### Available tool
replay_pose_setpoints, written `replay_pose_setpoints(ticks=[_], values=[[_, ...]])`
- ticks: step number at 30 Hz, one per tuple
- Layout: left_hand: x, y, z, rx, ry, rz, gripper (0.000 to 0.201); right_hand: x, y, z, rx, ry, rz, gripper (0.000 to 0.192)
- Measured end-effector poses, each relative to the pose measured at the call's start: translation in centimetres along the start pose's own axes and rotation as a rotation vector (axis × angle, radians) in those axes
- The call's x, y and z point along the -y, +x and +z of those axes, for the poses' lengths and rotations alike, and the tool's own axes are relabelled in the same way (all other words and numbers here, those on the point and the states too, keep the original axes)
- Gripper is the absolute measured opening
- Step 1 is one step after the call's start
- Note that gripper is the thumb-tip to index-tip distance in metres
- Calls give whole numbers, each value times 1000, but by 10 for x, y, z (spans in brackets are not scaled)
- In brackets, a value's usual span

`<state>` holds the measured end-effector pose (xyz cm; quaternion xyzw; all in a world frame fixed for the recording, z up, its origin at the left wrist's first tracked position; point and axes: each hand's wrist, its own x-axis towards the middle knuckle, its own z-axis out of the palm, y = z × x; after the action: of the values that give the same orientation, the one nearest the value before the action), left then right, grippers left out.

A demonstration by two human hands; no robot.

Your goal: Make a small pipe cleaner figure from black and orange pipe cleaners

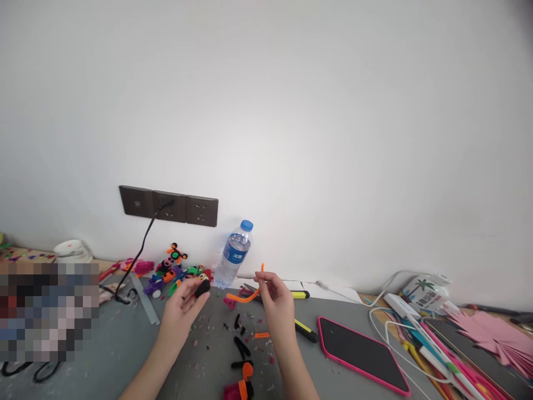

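Observation:
My left hand (pixel 189 303) pinches a small black fuzzy piece (pixel 202 288) between thumb and fingers, above the grey mat. In my right hand (pixel 275 294) a bent orange pipe cleaner (pixel 245 299) is held near one end. Its short tip sticks up past the fingertips, and its longer part curves to the left. The two hands are apart. Below them on the mat lie black pipe cleaner pieces (pixel 241 348), a short orange piece (pixel 262 335) and an orange, black and magenta fuzzy shape (pixel 239 389). Small coloured scraps are scattered about.
A water bottle (pixel 235 253) stands by the wall, beside several colourful pipe cleaner figures (pixel 175 254). Right of my hands lie a yellow-and-black utility knife (pixel 306 330) and a phone in a pink case (pixel 362 355). White cables (pixel 385 328) and pink paper (pixel 485 336) are farther right.

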<state>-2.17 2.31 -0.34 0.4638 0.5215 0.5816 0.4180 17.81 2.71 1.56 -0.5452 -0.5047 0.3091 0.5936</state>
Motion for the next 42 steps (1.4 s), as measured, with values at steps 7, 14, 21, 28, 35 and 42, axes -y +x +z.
replay_pose_setpoints(ticks=[7,14,21,28,35,42], values=[[-15,-12,8,167,-67,-23,38,-3,-3,7,41,33,-50,30],[-14,-8,3,226,10,-66,36,2,-7,11,207,-59,-90,27],[-14,-5,2,174,7,-116,37,6,-8,12,163,117,-22,34],[-19,-6,5,181,-14,-76,33,8,-19,23,548,234,187,40],[-13,-8,7,195,-120,-174,41,9,-13,21,433,334,203,45],[-17,-12,9,261,-380,-200,15,7,-11,19,389,438,299,46]])
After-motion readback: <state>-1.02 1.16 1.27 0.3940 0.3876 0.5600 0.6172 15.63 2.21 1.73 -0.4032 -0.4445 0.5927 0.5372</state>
